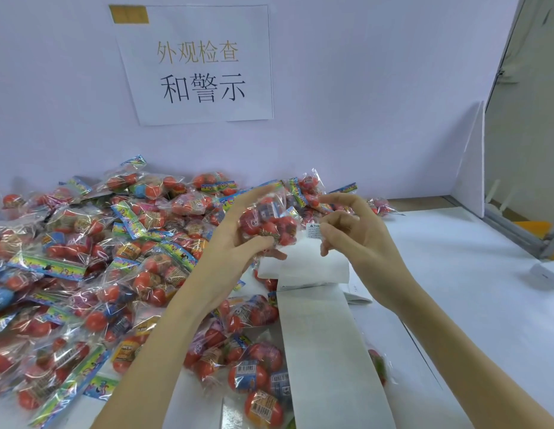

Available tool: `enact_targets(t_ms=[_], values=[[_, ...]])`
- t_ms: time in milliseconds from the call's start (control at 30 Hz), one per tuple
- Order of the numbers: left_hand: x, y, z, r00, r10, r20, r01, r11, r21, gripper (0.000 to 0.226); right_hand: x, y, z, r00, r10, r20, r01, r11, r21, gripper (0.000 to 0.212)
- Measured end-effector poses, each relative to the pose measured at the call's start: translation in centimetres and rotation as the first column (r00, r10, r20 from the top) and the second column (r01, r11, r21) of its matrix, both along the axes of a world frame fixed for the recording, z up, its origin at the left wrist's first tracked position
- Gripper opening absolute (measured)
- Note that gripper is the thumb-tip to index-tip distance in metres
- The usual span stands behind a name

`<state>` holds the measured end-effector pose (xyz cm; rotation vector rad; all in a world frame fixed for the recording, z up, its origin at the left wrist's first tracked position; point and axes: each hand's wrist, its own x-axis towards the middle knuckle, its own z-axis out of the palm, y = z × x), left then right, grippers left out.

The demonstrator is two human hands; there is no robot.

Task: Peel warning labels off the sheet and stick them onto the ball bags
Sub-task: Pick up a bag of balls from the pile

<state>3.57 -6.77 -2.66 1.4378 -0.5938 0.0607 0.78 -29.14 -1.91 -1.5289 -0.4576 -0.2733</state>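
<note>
My left hand [235, 239] grips a clear bag of red balls [269, 222] above the table, fingers curled round its top and bottom. My right hand [350, 230] pinches a small white warning label [313, 231] right beside the bag's right edge. Below both hands a long white strip of label backing sheet [319, 335] runs toward me, its far end folded over [306, 264].
A large heap of ball bags [93, 258] covers the left half of the white table [470, 289]. A paper sign [201, 66] hangs on the back wall. A white divider panel [472, 168] stands at right, with a small white object [546, 275] near the edge.
</note>
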Motion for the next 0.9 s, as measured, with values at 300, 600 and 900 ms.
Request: enact_targets(t_ms=[300,600,900], values=[[-0.4,-0.7,-0.2,1.000,-0.008,-0.018,0.010,0.997,0.079,0.081,-0.2,0.7,0.0,0.997,0.051,0.056,-0.042,0.988,-0.151,0.040],[-0.8,-0.7,-0.2,1.000,0.019,0.000,-0.019,0.985,0.174,0.077,0.4,0.6,-0.6,0.998,0.024,0.060,-0.013,0.983,-0.183,0.043],[-1.1,-0.8,-0.1,0.998,0.054,0.034,-0.060,0.972,0.228,0.078,0.6,0.6,-0.9,0.997,0.001,0.080,0.017,0.975,-0.222,0.043]])
